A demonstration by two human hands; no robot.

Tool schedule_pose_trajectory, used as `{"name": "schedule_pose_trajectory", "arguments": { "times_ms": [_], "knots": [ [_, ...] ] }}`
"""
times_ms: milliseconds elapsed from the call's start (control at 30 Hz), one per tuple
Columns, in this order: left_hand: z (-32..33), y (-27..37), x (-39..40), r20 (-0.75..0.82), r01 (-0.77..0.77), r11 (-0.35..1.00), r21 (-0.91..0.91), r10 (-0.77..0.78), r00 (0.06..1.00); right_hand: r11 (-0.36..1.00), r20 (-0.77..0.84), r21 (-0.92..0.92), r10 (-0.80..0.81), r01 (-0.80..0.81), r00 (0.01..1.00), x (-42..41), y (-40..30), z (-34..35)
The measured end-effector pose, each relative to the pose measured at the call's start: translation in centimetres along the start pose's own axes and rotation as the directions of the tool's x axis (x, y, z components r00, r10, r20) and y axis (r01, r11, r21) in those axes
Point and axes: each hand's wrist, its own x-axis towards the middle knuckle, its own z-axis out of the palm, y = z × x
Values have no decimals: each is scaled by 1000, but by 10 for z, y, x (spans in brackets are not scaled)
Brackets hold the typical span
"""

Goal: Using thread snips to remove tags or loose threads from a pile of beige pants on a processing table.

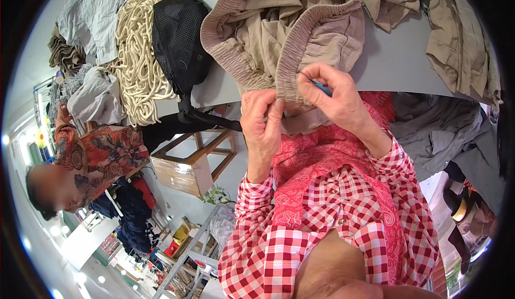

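A tan garment (257,37) with a gathered elastic waistband (295,43) lies before me, its waist opening spread and its near end hanging over the table edge. My left hand (262,118) pinches the near edge of the waistband between thumb and fingers. Just to the right, my right hand (332,94) is closed around a small blue tool (320,87), mostly hidden in the palm; its kind cannot be told. The fingertips of that hand are against the waistband.
Cream cord (139,57) is heaped left of the garment, beside a black mesh bag (179,37). More tan garments (458,45) lie on the grey table (396,65) at right. A person (96,158) stands at left, near a wooden stool (181,170). Grey cloth (438,126) is piled below right.
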Motion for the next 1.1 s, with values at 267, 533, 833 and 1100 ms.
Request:
{"name": "schedule_pose_trajectory", "arguments": {
  "times_ms": [267,533,833,1100],
  "knots": [
    [3,-1,1,34,-262,922,286,263,964,936,-40,-323,-159,138,986,16,6,14],
    [0,-7,2,-49,-162,943,289,183,982,893,167,365,215,-263,962,10,10,9],
    [25,3,-3,-131,-237,766,597,385,914,986,16,156,59,-61,998,8,13,18],
    [20,-12,-7,-251,-244,858,452,385,888,997,32,-71,-7,9,999,-4,6,13]
  ]
}}
